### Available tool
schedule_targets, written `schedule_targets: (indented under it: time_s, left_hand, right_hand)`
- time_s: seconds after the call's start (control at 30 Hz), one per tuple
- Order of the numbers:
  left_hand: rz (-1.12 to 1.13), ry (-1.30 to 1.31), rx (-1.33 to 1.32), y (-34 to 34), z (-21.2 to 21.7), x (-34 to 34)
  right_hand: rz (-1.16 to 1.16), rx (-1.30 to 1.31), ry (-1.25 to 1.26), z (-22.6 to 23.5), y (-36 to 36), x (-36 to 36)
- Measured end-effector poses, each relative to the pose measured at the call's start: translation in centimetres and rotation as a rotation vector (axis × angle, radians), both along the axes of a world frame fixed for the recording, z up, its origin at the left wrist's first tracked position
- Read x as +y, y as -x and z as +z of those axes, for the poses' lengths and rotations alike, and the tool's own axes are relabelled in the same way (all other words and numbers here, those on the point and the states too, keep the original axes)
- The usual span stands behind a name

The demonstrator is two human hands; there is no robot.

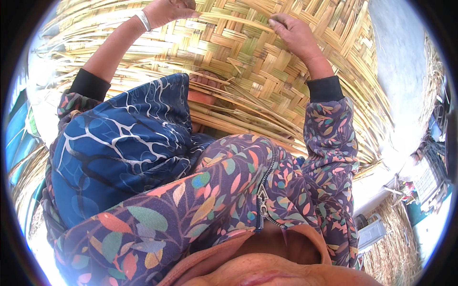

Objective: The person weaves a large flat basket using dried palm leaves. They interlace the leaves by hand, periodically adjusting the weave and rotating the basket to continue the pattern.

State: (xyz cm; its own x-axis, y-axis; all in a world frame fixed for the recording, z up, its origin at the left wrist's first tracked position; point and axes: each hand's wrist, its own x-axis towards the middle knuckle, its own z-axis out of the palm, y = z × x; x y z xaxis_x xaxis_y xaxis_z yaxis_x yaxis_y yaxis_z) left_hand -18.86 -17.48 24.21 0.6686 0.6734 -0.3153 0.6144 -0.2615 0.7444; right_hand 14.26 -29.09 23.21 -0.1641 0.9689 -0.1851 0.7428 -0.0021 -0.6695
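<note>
A large woven mat of yellow-green split reed spreads out before me, with long loose strip ends running past its edges. One pale reed strip stretches between my two hands over the weave. At the far left, my left hand, with a white band at its wrist, pinches toward one end of the strip; part of this hand is cut off by the frame's top. My right hand is closed on the other end, thumb and fingers together, just above the mat.
Loose reed strips lie across the mat's near edge, close to my toes. A blue patterned cloth covers my left side. Dry straw and a grey plastic object are on the ground at the right.
</note>
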Motion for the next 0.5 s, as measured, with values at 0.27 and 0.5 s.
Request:
schedule_targets:
  time_s: [0.27,0.5]
  left_hand:
    - [-0.04,-0.337,0.448,0.2,0.5,0.4]
    - [-0.164,-0.119,0.234,-1.5,-1.0,-1.0]
  right_hand:
    - [-0.03,0.232,0.336,-1.4,-0.1,-1.3]
    - [-0.024,0.211,0.163,-1.8,1.4,-2.3]
